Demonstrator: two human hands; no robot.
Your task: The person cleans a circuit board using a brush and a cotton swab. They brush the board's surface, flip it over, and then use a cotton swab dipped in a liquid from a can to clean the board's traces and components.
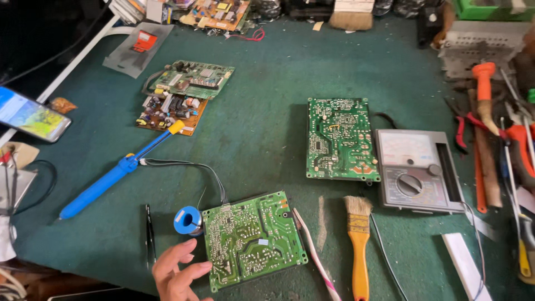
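My left hand (177, 273) is at the bottom edge, fingers spread, its fingertips touching the left edge of a green circuit board (253, 238) that lies solder side up on the green mat. Nothing is in the hand. Just above the fingers sits a blue solder spool (187, 220). Black tweezers (149, 234) lie to the left of the hand. My right hand is out of view.
A second green board (340, 138) lies mid-table beside a grey analogue multimeter (418, 170). A yellow-handled brush (359, 245), a blue desoldering pump (111, 177), two stacked boards (184, 95), a lit phone (32, 114) and tools at right (490, 128) surround them.
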